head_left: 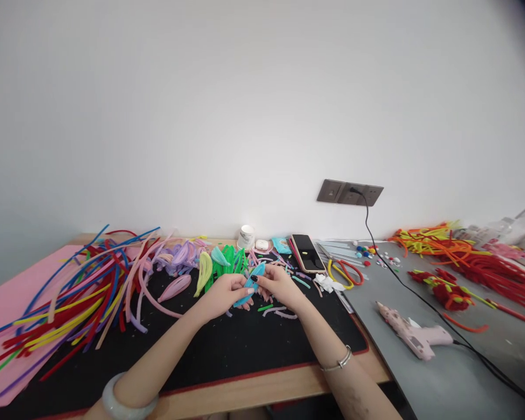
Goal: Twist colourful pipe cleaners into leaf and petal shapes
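Both hands meet over the black mat, pinching a light-blue petal shape of bent pipe cleaners [257,272] that stands tilted between them. My left hand [226,296] grips its lower left side, fingers closed. On its upper right side, my right hand [282,286] presses with thumb and forefinger. Parts of the blue shape are hidden behind the fingers. Just behind the hands lie green pipe-cleaner loops [231,261], a yellow petal shape [204,273] and a pink petal shape [175,287]. Short cut pieces [301,281] are scattered to the right.
Long coloured pipe cleaners [83,297] heap at the left. A phone [307,254], orange-and-yellow-handled scissors [346,273] and a paper cup [245,237] stand towards the wall. A pink glue gun [413,335], its black cord [402,282] running to the socket, lies right on the grey surface.
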Action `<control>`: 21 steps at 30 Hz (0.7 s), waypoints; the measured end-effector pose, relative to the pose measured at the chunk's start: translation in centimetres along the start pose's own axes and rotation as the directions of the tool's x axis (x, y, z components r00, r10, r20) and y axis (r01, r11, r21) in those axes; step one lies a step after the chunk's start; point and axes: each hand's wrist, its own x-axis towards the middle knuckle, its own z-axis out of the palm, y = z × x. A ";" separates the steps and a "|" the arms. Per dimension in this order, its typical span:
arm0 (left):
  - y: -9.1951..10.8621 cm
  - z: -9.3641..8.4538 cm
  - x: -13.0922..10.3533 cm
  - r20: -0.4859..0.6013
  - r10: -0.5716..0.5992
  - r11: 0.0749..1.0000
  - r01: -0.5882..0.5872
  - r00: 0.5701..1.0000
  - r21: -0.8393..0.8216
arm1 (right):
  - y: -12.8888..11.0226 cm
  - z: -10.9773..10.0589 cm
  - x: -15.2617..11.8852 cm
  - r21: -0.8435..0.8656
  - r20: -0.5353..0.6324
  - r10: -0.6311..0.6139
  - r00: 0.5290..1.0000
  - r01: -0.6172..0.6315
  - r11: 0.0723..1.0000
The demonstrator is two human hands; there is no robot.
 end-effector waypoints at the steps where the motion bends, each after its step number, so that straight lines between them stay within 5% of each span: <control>1: 0.0 0.0 0.0 0.000 0.002 1.000 -0.002 1.000 -0.006 | 0.0 0.0 0.0 -0.003 0.003 -0.003 1.000 0.003 1.000; 21: 0.0 1.4 0.1 0.032 -0.009 0.996 0.012 0.999 -0.085 | 0.0 0.9 0.3 -0.031 0.026 -0.065 0.998 0.066 0.997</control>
